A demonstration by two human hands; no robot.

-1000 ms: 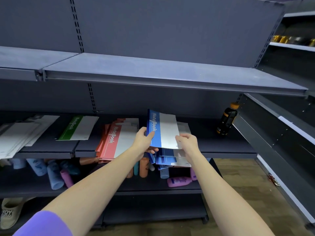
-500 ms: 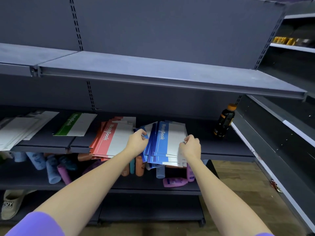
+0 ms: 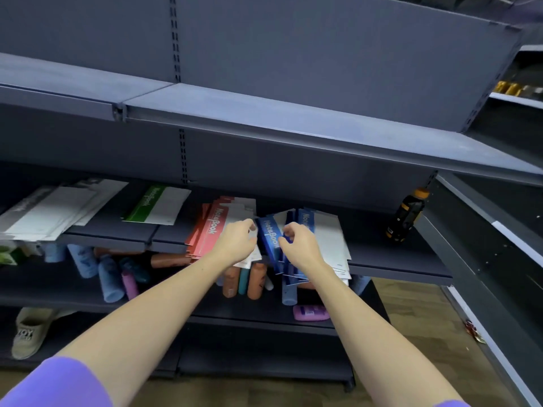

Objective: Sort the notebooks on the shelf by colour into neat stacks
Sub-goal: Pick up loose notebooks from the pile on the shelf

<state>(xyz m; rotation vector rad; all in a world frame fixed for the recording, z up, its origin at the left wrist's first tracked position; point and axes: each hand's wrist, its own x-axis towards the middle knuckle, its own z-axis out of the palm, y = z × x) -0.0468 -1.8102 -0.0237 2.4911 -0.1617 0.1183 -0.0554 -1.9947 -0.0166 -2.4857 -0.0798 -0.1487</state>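
A messy pile of blue notebooks [image 3: 326,239] lies fanned out on the middle shelf [image 3: 396,259], overhanging its front edge. My right hand [image 3: 301,246] is on the pile's left side, fingers curled around the edges of several blue covers. My left hand [image 3: 238,240] grips the left edge of one tilted blue notebook [image 3: 270,235] between the two hands. Just left of it sits a stack of red notebooks [image 3: 210,227]. A green notebook [image 3: 155,205] lies alone further left. White and grey notebooks [image 3: 55,211] spread at the far left.
A dark bottle with an orange cap [image 3: 407,217] stands on the shelf's right end. The shelf below holds several lying bottles [image 3: 108,277] and a pink pack [image 3: 311,312]. A shoe [image 3: 29,333] sits at the bottom left. An upper shelf [image 3: 293,124] overhangs the notebooks.
The blue notebook held up a second ago now lies on the blue pile. Both hands have come closer together at the pile's left side, and the pile looks more fanned out.
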